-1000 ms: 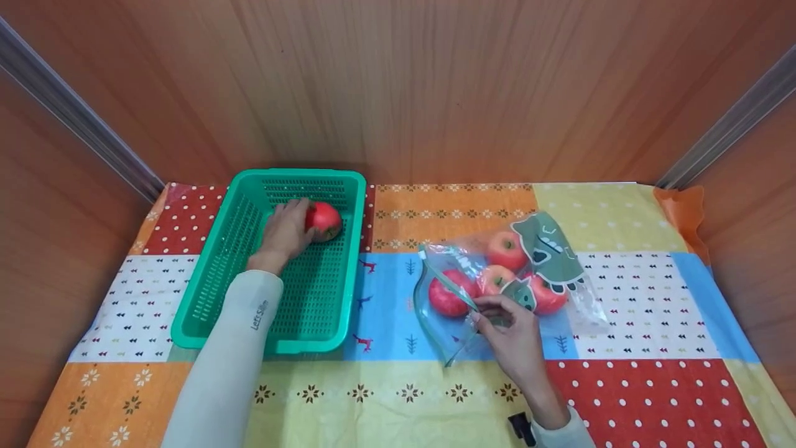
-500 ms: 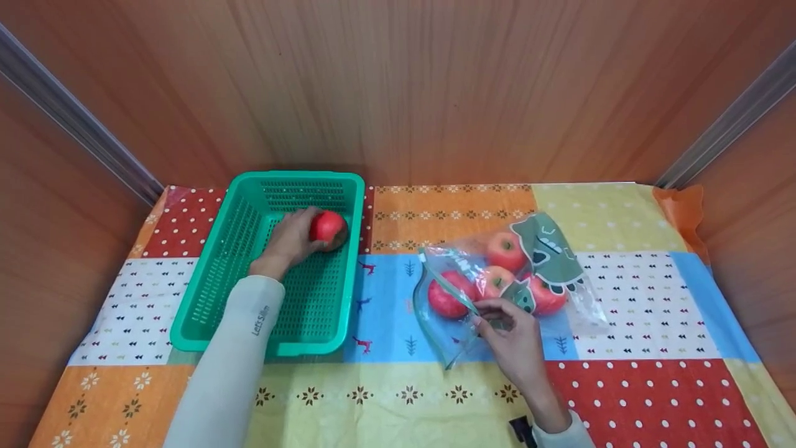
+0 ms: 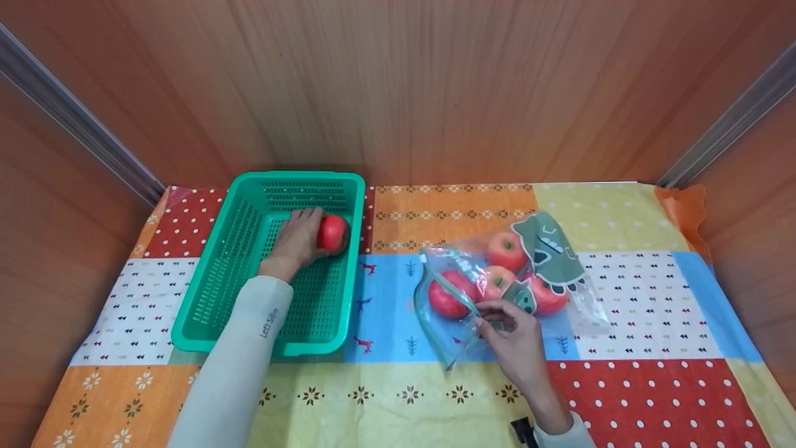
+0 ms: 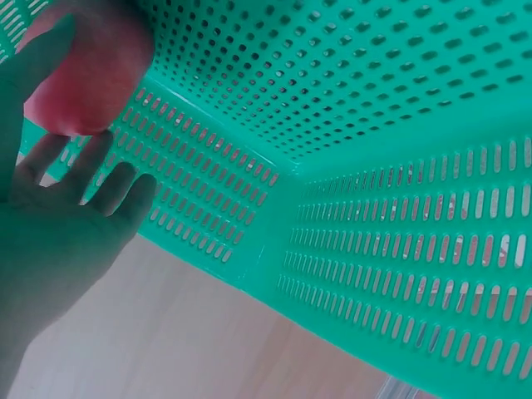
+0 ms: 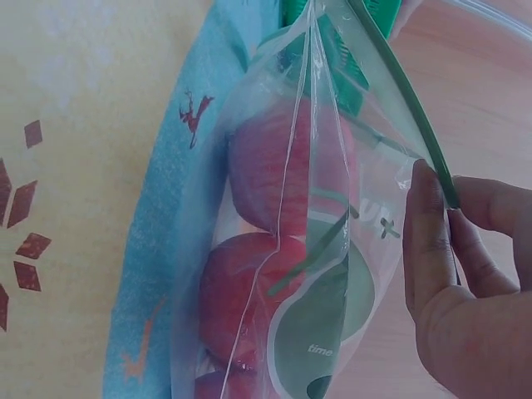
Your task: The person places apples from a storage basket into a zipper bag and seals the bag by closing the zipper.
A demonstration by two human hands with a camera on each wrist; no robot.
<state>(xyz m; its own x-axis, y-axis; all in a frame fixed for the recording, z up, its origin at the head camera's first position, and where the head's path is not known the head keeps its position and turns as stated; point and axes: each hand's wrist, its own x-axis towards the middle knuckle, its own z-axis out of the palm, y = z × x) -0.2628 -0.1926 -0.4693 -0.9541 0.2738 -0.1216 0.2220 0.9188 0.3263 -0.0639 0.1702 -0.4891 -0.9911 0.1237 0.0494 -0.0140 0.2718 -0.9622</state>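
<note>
Inside the green plastic basket (image 3: 309, 347), my left hand (image 3: 293, 242) holds a red apple (image 3: 336, 234) near the right wall. The left wrist view shows the thumb over this apple (image 4: 91, 71) and the fingertips against its other side. My right hand (image 3: 517, 342) pinches the green-edged mouth of a clear zip bag (image 3: 591, 311) between thumb and fingers, holding that edge raised. Several red apples (image 3: 449, 295) lie inside the bag, partly covered by its printed green dinosaur (image 3: 555, 252). In the right wrist view, the bag's mouth stands apart above the apples (image 5: 241, 295).
A patchwork-print tablecloth (image 3: 407, 429) covers the table under basket and bag. Wood-grain panels (image 3: 398, 93) enclose the back and both sides. The basket's raised rim surrounds the left hand; a strip of blue cloth (image 3: 387, 311) separates basket and bag.
My left hand and its apple have shifted right and slightly toward me, closer to the basket's right wall. The right hand keeps its pinch on the bag, almost unmoved.
</note>
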